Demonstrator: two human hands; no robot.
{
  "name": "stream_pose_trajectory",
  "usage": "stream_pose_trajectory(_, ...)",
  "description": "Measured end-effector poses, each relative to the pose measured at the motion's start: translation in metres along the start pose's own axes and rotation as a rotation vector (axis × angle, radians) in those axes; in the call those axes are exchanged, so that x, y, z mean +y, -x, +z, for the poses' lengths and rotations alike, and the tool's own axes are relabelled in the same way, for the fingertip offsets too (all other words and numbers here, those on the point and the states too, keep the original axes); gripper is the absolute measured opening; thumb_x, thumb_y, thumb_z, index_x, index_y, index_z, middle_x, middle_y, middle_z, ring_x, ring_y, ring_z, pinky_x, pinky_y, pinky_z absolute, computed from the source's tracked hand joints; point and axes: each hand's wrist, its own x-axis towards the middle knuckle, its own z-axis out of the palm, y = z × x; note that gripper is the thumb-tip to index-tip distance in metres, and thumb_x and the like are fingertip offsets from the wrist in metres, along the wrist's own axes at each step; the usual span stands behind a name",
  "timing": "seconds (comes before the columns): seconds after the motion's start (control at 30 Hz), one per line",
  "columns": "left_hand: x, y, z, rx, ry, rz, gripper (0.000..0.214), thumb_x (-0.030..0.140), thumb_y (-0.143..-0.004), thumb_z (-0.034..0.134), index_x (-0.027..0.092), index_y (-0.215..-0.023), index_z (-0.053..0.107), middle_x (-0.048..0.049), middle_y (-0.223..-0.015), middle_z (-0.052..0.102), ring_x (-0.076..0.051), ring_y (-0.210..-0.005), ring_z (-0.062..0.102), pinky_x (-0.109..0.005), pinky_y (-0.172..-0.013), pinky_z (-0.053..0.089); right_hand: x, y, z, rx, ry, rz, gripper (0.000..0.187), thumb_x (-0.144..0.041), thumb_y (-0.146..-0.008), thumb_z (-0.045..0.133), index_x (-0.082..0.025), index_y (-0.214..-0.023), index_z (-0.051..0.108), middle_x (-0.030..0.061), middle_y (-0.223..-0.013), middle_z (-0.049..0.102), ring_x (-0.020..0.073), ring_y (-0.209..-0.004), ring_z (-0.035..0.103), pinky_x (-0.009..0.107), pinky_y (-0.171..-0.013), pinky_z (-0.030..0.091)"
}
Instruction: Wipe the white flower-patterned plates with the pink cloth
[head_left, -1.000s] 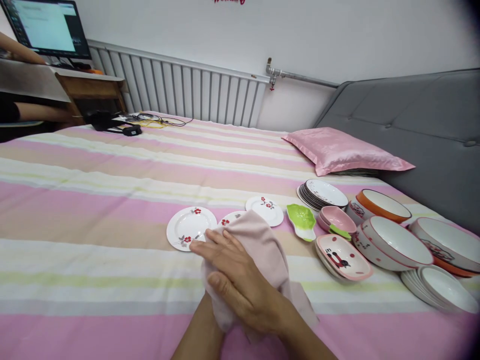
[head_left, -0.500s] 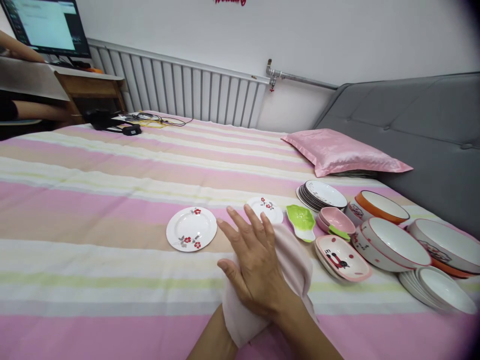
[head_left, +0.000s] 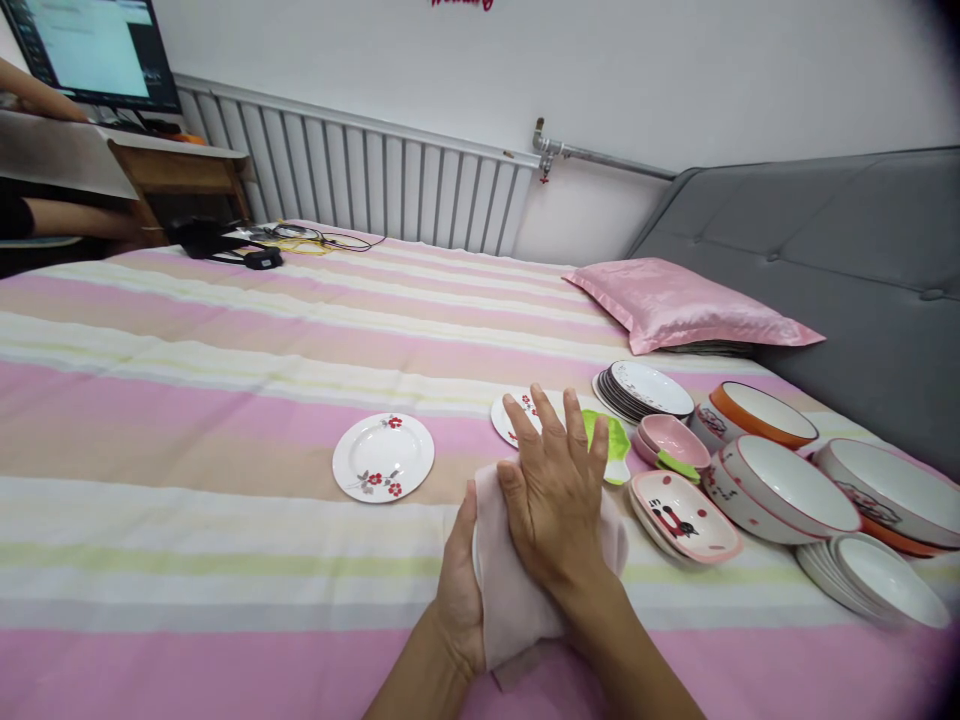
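My left hand point(head_left: 457, 600) is closed at the near side of a pale pink cloth point(head_left: 499, 610), thumb up along its edge. Between thumb and cloth shows a thin white rim, looking like a plate point(head_left: 475, 555); the cloth covers the rest. Flat on top of the cloth rests my right hand point(head_left: 555, 500), fingers stretched and apart. Left of the hands a small white plate with red flowers point(head_left: 384, 458) lies on the bed. A second flowered plate point(head_left: 507, 418) is partly hidden behind my right fingers, as is a green leaf-shaped dish point(head_left: 616, 447).
To the right stand stacked plates point(head_left: 651, 385), pink bowls point(head_left: 675, 440), square cat-print dishes point(head_left: 694, 520), large bowls point(head_left: 795, 485) and small white dishes point(head_left: 885, 580). A pink pillow point(head_left: 690, 300) lies near the grey headboard point(head_left: 825, 230). Cables point(head_left: 307, 238) lie far left, near a seated person.
My right hand has slid right and away across the cloth, covering part of the green dish. My left hand, hidden under the cloth before, now shows its thumb and the white rim.
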Motion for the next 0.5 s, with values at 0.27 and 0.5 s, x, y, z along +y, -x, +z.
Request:
stream_pose_trajectory(0.27, 0.008, -0.002, -0.007, -0.039, 0.039, 0.240, 0.068, 0.060, -0.082, 0.022, 0.015, -0.126, 0.048, -0.0104, -0.130, 0.050, -0.026, -0.132, 0.022, -0.042, -0.109, 0.007, -0.005, 0.004, 0.011, -0.089, -0.045, 0.038, 0.054, -0.040, -0.090, 0.031, -0.024, -0.140, 0.017, 0.0052, -0.148, 0.013, 0.0263, -0.135, 0.004, 0.055, -0.105, 0.008)
stream_pose_trajectory(0.5, 0.028, 0.004, -0.018, 0.002, -0.060, 0.492, 0.056, 0.049, -0.088, 0.018, 0.021, -0.119, 0.056, -0.0038, -0.132, 0.048, -0.021, -0.133, 0.020, -0.037, -0.110, 0.003, -0.022, 0.013, 0.021, -0.225, -0.171, -0.088, 0.061, -0.042, -0.088, 0.036, -0.022, -0.141, 0.013, 0.0071, -0.149, 0.000, 0.0267, -0.135, -0.001, 0.052, -0.107, 0.011)
